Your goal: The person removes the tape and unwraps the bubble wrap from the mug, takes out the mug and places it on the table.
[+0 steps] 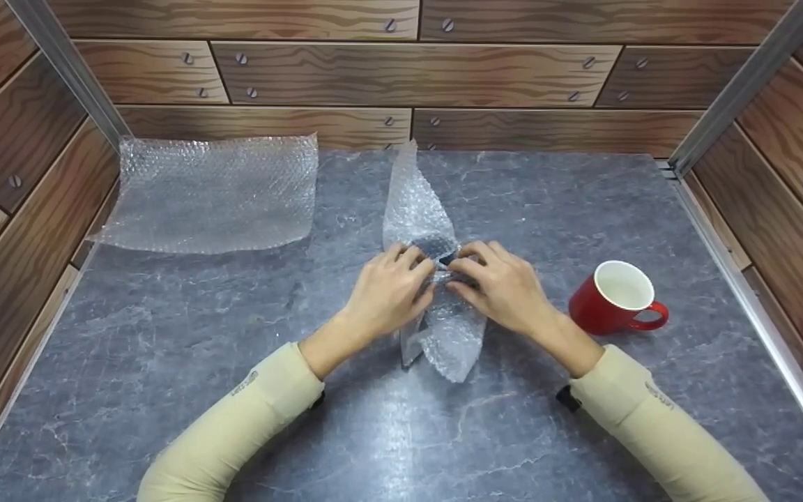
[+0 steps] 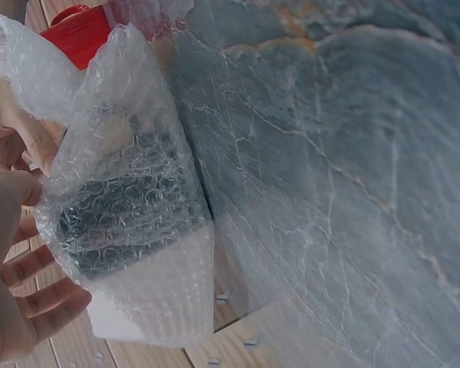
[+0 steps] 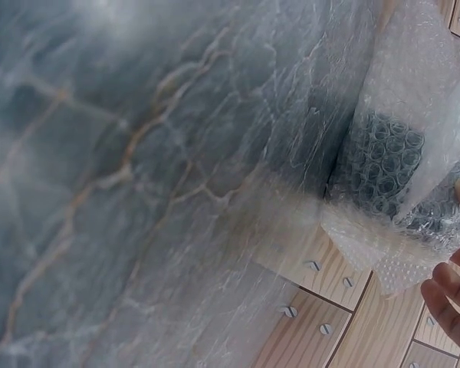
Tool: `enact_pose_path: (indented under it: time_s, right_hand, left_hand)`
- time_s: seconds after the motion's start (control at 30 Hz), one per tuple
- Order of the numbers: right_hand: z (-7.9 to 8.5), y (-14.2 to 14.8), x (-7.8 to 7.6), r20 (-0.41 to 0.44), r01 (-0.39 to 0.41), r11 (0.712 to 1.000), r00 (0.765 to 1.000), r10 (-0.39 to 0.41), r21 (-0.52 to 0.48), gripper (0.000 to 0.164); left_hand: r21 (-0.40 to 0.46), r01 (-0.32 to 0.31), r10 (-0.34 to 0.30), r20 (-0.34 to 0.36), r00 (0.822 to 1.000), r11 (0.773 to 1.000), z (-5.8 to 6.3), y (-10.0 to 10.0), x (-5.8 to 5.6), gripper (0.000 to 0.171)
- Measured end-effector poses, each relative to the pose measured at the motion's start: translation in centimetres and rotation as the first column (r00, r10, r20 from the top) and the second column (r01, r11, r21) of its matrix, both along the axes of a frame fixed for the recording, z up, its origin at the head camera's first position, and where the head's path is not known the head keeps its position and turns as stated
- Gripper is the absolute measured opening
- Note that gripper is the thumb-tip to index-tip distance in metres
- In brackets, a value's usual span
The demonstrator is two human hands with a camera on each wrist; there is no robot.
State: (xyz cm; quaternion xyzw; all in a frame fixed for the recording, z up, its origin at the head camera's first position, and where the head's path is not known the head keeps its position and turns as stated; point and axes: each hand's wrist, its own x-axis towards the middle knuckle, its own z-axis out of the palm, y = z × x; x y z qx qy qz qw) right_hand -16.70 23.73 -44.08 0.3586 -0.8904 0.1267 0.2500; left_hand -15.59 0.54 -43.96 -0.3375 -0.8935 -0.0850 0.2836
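A sheet of clear bubble wrap (image 1: 415, 206) is folded around a dark object (image 2: 126, 222) in the middle of the table. Through the bubbles only a dark grey patch shows, so its kind is hidden. My left hand (image 1: 389, 289) pinches the wrap's edge from the left with thumb and fingertips. Opposite it, my right hand (image 1: 506, 286) pinches the overlapping wrap with curled fingers. The fingertips of both hands nearly meet over the bundle. One loose end of the wrap points to the back, the other towards me.
A red mug (image 1: 588, 307), white inside, stands upright to the right of my right hand. Another bubble wrap sheet (image 1: 220, 195) lies flat at the back left. Wood-patterned walls (image 1: 304, 73) and metal rails (image 1: 778, 362) border the grey marbled table (image 1: 185, 321).
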Motion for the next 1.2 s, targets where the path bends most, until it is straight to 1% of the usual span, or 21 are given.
enact_pose_path:
  time_s: [0.2, 0.33, 0.47, 0.77, 0.87, 1.03, 1.2]
  right_hand:
    - [0.0, 0.0, 0.1, -0.014, -0.004, 1.000, 1.000, 0.004, -0.004, 0.026]
    - [-0.1, 0.0, 0.0, -0.023, -0.009, 1.000, 1.000, 0.009, -0.009, 0.026]
    - [0.0, 0.0, 0.0, -0.028, -0.013, 1.000, 1.000, 0.013, -0.012, 0.026]
    - [-0.2, 0.2, 0.0, -0.027, -0.014, 1.000, 1.000, 0.013, -0.016, 0.028]
    - [-0.2, 0.2, 0.0, -0.029, -0.015, 1.000, 0.999, 0.015, -0.012, 0.029]
    - [-0.1, 0.2, 0.0, -0.038, -0.020, 1.000, 0.999, 0.019, -0.018, 0.029]
    - [0.0, 0.2, -0.1, -0.045, -0.021, 0.999, 0.999, 0.020, -0.027, 0.028]
  left_hand:
    - [0.012, 0.008, -0.008, -0.021, 1.000, 1.000, 0.3, -0.4, 0.1, 0.017]
    - [0.024, 0.009, -0.009, -0.019, 1.000, 1.000, 0.5, -0.8, 0.1, 0.014]
    - [0.019, 0.002, -0.001, -0.017, 1.000, 1.000, 0.6, -1.2, 0.1, 0.013]
    - [0.027, 0.002, 0.000, -0.067, 0.998, 1.000, 0.6, -1.9, 0.1, 0.013]
    - [0.027, 0.001, 0.001, -0.071, 0.997, 1.000, 0.5, -2.2, 0.2, 0.012]
    - [0.017, -0.011, 0.013, -0.073, 0.997, 1.000, 0.5, -2.6, 0.1, 0.012]
    - [0.029, -0.025, 0.027, -0.090, 0.996, 0.999, 0.6, -3.0, 0.2, 0.013]
